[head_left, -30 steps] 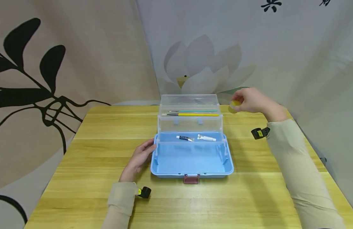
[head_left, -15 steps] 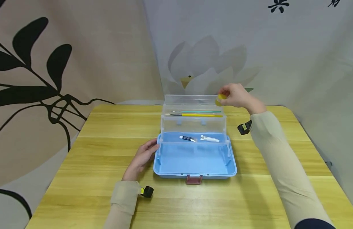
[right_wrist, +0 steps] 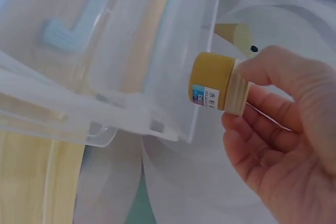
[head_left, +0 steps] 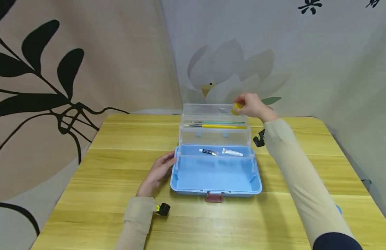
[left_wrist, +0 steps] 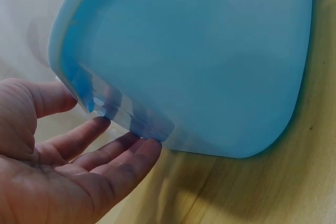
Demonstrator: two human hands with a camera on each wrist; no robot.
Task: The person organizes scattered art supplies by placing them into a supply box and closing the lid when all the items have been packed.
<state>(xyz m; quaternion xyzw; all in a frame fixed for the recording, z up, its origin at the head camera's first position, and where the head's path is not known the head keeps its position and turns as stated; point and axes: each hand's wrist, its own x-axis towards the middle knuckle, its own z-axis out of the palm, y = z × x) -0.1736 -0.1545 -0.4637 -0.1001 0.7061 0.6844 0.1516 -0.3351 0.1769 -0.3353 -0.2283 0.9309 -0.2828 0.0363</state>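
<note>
My right hand [head_left: 253, 105] pinches a small jar of yellow paint [right_wrist: 209, 80] by its pale cap. In the right wrist view the jar is tilted sideways beside the outer edge of a clear tray. Below it in the head view stands a blue art box [head_left: 216, 175] with its clear stepped trays [head_left: 216, 138] raised. My left hand [head_left: 157, 171] rests at the box's left side. In the left wrist view, thumb and fairly straight fingertips touch the rim and side wall.
A yellow paintbrush [head_left: 222, 126] and a thin green brush [head_left: 227, 122] lie in an upper tray. A dark paint tube [head_left: 208, 152] and a white tube [head_left: 232, 152] lie in the lower tray. A blue object [head_left: 339, 209] shows partly behind my right sleeve.
My right hand has carried the yellow jar leftward from beyond the box's right side to the top tray's right end. My left hand keeps its place on the box. The head view has shifted slightly.
</note>
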